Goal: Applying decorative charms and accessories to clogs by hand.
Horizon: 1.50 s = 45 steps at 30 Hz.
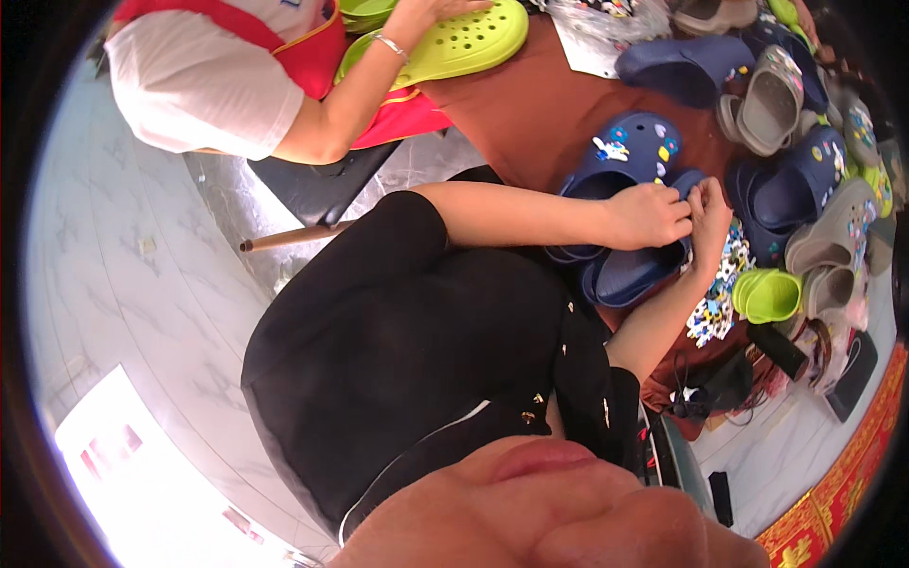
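A navy clog (pixel 632 275) lies at the table's near edge, with both my hands at its front part. My left hand (pixel 649 216) is closed, fingers bent, against the clog's upper. Beside it my right hand (pixel 710 225) pinches the same clog from the right, fingertips close to the left ones. Any small piece between the fingers is hidden. Just beyond, a second navy clog (pixel 620 156) carries several colourful charms on its upper. A heap of small charms (pixel 721 293), white, blue, yellow and black, lies right of my right wrist.
Across the brown-covered table (pixel 530 109), a co-worker's hand rests on a lime-green clog (pixel 464 43). Navy and grey clogs (pixel 772 99) crowd the right side. Small lime-green clogs (pixel 767 295) stand beyond the charms. A black stool (pixel 317 189) stands at left.
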Available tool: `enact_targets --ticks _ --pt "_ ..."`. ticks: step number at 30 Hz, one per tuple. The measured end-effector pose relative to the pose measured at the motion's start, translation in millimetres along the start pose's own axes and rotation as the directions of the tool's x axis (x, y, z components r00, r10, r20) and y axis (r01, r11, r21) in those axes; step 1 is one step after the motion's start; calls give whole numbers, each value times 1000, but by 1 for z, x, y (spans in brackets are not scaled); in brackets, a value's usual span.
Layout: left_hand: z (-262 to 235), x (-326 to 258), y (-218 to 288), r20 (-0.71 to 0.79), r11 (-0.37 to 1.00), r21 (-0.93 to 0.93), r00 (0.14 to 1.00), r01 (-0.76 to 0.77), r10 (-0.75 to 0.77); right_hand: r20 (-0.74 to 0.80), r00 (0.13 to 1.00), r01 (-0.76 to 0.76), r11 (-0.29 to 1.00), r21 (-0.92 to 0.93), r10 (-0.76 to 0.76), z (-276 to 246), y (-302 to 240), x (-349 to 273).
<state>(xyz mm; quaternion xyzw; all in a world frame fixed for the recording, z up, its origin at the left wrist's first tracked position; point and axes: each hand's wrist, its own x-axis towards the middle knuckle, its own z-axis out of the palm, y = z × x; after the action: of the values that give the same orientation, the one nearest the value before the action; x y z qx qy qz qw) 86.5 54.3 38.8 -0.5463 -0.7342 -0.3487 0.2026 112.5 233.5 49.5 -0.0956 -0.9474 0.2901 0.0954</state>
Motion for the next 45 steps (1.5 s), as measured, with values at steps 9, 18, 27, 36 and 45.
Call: enact_targets --ticks 9,18,27,36,45 --pt "2 1 0 57 999 -40 998 -13 15 112 980 -200 840 504 166 -12 25 -20" --pt "-2 0 -7 156 998 -40 986 -53 59 -61 954 -218 817 534 294 -14 17 -53" --pt "-49 -14 -5 177 999 -51 984 -12 21 -548 831 -314 896 -314 99 -26 87 -93" --pt "-85 -35 6 452 990 -125 892 66 -2 -132 947 -301 953 -31 294 -36 -53 -47" --pt "-41 -32 10 577 987 -30 808 160 -114 178 981 66 747 -661 71 -8 -73 -18"
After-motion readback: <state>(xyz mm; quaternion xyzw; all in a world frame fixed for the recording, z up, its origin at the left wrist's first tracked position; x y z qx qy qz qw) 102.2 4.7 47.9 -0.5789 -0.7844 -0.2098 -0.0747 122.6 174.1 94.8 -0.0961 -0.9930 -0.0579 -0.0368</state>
